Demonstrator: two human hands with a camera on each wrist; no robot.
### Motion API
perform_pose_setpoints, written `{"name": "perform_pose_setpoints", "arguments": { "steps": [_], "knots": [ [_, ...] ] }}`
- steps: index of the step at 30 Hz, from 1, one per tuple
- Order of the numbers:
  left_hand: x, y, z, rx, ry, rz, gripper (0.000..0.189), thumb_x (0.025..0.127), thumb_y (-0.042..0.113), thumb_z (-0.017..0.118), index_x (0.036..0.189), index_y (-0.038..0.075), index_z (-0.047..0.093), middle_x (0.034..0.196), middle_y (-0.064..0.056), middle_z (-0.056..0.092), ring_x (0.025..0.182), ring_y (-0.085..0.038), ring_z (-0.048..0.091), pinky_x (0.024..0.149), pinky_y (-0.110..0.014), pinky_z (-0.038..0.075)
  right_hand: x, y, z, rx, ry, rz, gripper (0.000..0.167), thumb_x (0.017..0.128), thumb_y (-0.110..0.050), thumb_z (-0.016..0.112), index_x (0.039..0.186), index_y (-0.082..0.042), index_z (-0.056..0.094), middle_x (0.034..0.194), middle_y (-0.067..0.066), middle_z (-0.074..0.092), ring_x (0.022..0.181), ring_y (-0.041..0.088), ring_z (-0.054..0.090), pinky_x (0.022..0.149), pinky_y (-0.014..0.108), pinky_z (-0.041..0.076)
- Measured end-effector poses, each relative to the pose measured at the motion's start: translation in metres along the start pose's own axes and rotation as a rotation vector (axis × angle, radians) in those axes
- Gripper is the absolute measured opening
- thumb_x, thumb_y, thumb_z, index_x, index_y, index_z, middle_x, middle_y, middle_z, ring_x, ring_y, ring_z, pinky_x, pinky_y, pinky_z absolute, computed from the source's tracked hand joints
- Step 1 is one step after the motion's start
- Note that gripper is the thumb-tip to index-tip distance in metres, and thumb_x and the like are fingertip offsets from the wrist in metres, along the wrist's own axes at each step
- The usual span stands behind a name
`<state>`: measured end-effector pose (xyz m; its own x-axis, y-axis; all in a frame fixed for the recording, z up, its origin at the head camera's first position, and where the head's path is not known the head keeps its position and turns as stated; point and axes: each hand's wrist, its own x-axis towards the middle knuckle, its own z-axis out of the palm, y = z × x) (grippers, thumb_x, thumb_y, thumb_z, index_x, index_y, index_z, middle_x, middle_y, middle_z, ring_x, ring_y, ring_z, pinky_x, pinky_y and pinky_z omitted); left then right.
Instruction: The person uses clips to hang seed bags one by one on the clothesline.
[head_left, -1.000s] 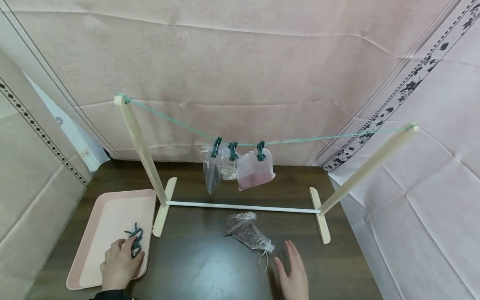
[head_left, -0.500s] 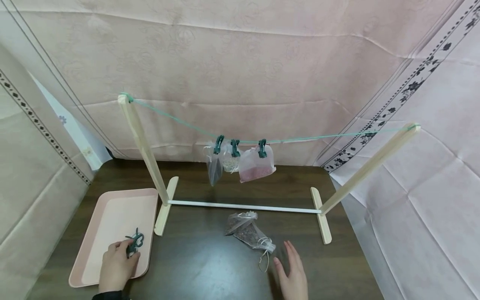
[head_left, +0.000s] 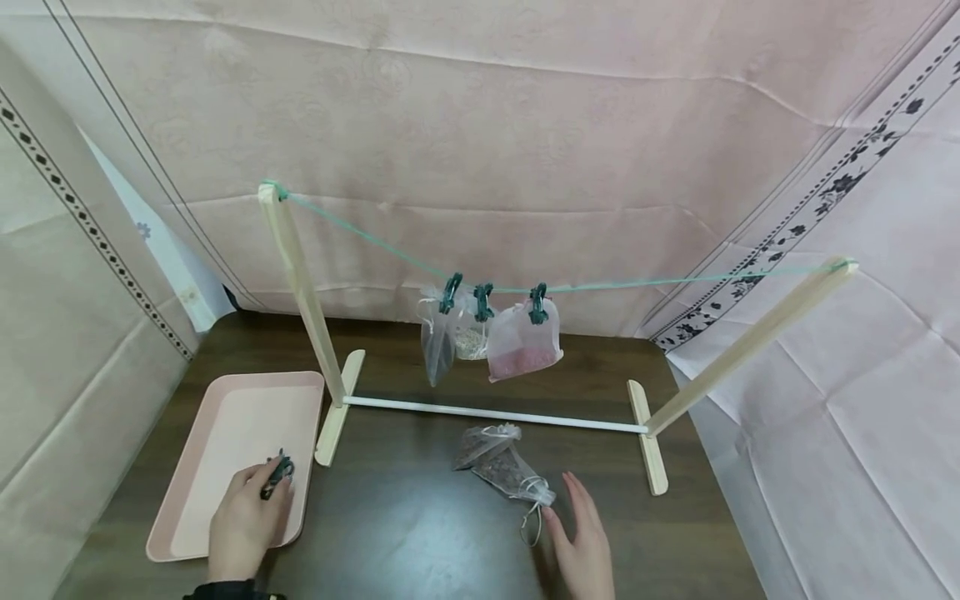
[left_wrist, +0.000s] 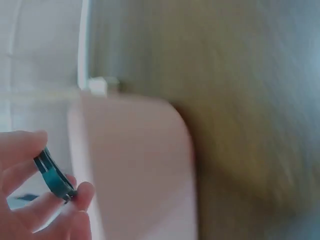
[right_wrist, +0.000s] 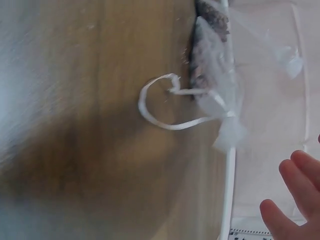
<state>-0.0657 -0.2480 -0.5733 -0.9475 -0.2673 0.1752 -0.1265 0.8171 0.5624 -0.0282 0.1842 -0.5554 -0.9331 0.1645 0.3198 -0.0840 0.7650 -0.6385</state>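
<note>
My left hand [head_left: 246, 517] pinches a dark green clothespin [left_wrist: 56, 181] between thumb and fingers, over the pink tray [head_left: 187, 467]. Another dark green shape shows behind the fingers in the left wrist view. On the table, my right hand [head_left: 581, 542] has its fingers extended beside a sheer drawstring bag [head_left: 506, 472] with dark contents, thumb tip close to its gathered neck. A second sheer bag [head_left: 480, 446] overlaps it from behind. The bag's white cord loop [right_wrist: 145, 107] lies on the wood in the right wrist view.
A wooden frame with a left post [head_left: 303, 292], a right post [head_left: 750, 346] and a white crossbar [head_left: 495, 413] spans the table. From its green line [head_left: 637, 284] hang several sheer bags, including a pink-filled bag [head_left: 525, 346], on green clothespins. Patterned cloth surrounds the table.
My left hand has gripped the clothespin and turned it, shifting slightly right over the tray. My right thumb has come closer to the bag's neck. The head view has shifted a little.
</note>
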Motion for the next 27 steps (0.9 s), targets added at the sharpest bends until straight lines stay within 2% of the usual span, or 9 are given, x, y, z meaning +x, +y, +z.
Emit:
{"name": "perform_pose_setpoints", "arguments": {
  "steps": [4, 9, 12, 17, 21, 27],
  "knots": [
    [0.001, 0.019, 0.000, -0.076, 0.036, 0.072, 0.035, 0.082, 0.016, 0.063, 0.114, 0.002, 0.058, 0.111, -0.020, 0.052, 0.098, -0.039, 0.052, 0.076, -0.051, 0.041, 0.006, -0.007, 0.003, 0.030, 0.000, -0.056, 0.056, 0.080, -0.019, 0.068, 0.131, -0.020, 0.045, 0.133, 0.000, 0.044, 0.121, 0.017, 0.040, 0.096, 0.020, 0.025],
    [0.000, 0.040, 0.007, -0.122, 0.026, 0.152, 0.036, 0.077, 0.013, 0.069, 0.111, 0.005, 0.058, 0.113, -0.016, 0.054, 0.101, -0.035, 0.052, 0.078, -0.049, 0.042, 0.010, -0.017, 0.009, 0.068, -0.023, -0.072, 0.052, 0.083, -0.025, 0.065, 0.130, -0.019, 0.046, 0.131, 0.001, 0.046, 0.120, 0.017, 0.041, 0.095, 0.026, 0.029],
    [-0.003, 0.052, 0.013, -0.129, -0.028, 0.172, 0.037, 0.078, 0.013, 0.069, 0.113, 0.008, 0.058, 0.117, -0.013, 0.052, 0.103, -0.032, 0.052, 0.077, -0.048, 0.044, 0.010, -0.025, 0.013, 0.070, -0.032, -0.069, 0.049, 0.084, -0.029, 0.063, 0.129, -0.019, 0.048, 0.128, 0.000, 0.049, 0.117, 0.016, 0.044, 0.092, 0.032, 0.034],
    [-0.009, 0.068, 0.021, -0.145, -0.100, 0.178, 0.038, 0.078, 0.012, 0.068, 0.115, 0.011, 0.058, 0.123, -0.010, 0.049, 0.109, -0.030, 0.049, 0.079, -0.047, 0.045, 0.010, -0.037, 0.021, 0.079, -0.029, -0.114, 0.042, 0.084, -0.030, 0.062, 0.124, -0.020, 0.054, 0.122, 0.000, 0.054, 0.113, 0.017, 0.048, 0.089, 0.039, 0.039],
    [-0.015, 0.079, 0.028, -0.141, -0.132, 0.195, 0.038, 0.077, 0.014, 0.069, 0.114, 0.012, 0.059, 0.124, -0.006, 0.050, 0.107, -0.027, 0.052, 0.077, -0.044, 0.046, 0.008, -0.045, 0.026, 0.084, -0.046, -0.113, 0.042, 0.084, -0.032, 0.062, 0.123, -0.019, 0.055, 0.121, -0.003, 0.055, 0.112, 0.017, 0.049, 0.088, 0.041, 0.041],
    [-0.021, 0.095, 0.034, -0.145, -0.141, 0.216, 0.036, 0.075, 0.018, 0.072, 0.110, 0.017, 0.063, 0.121, 0.000, 0.053, 0.103, -0.021, 0.055, 0.076, -0.040, 0.048, 0.007, -0.052, 0.030, 0.084, -0.072, -0.097, 0.041, 0.084, -0.034, 0.061, 0.122, -0.021, 0.054, 0.121, -0.003, 0.054, 0.112, 0.015, 0.049, 0.088, 0.039, 0.042]
  ]
}}
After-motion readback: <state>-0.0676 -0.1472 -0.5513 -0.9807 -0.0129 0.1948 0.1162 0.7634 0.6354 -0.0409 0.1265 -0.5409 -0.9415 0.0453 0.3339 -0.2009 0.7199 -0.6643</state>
